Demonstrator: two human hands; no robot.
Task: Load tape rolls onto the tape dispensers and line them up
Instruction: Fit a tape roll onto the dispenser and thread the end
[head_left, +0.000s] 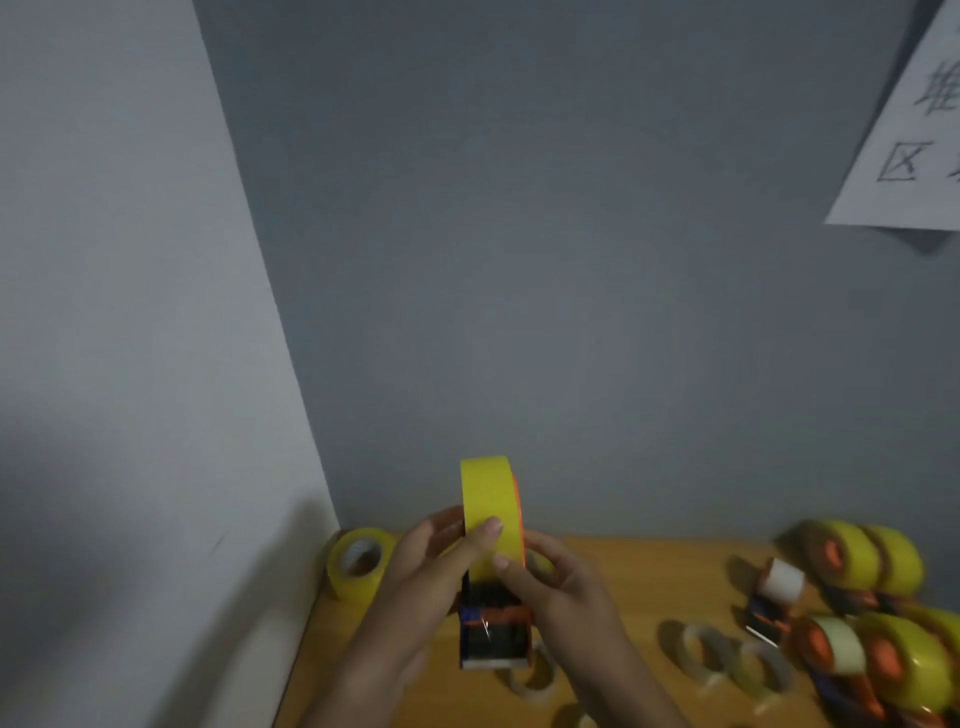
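Our left hand (436, 566) and right hand (550, 577) pinching a yellow tape roll (491, 506) on its dispenser (493, 631), above our wooden table (639, 577)

We note a dim view overall, with a bluish-grey cast. The left wall (130, 312) is brighter than the back wall (571, 260), so light comes from our left or behind. Soft shadows lie on the tabletop (649, 571). The loaded dispensers (878, 613) at right are smeared with blur. Wide-angle bending tilts the wall corner.
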